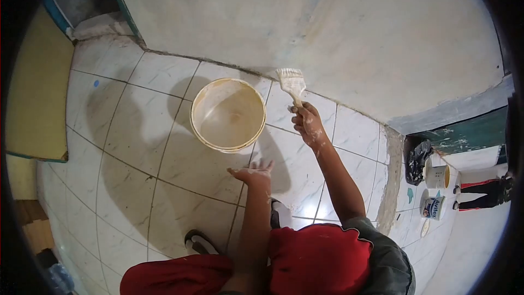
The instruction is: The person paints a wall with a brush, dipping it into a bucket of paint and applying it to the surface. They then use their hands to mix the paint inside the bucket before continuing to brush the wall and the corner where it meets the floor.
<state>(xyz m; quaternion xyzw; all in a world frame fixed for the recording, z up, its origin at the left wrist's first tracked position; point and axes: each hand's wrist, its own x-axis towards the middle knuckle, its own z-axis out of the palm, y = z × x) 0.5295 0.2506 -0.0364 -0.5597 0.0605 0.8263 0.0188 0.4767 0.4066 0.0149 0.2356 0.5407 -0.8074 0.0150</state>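
My right hand [307, 123] is closed around the handle of a wide paintbrush [291, 81], whose bristles are coated white and point up toward the wall. Between the brush and my body, my left hand [254, 172] is held out with its fingers spread and nothing in it. White smears mark both hands. A round bucket [203, 142] with a yellowish rim stands on the floor ahead of my left hand. Its inside walls are pale and coated, and some whitish material lies at the bottom.
A patchy pale wall [382, 33] rises beyond the tiled floor [185, 177]. At the right are a labelled paint tub [432, 207], another bucket [437, 177], a black plastic bag [418, 161] and a person's legs [480, 194]. A yellow panel [38, 87] stands at the left.
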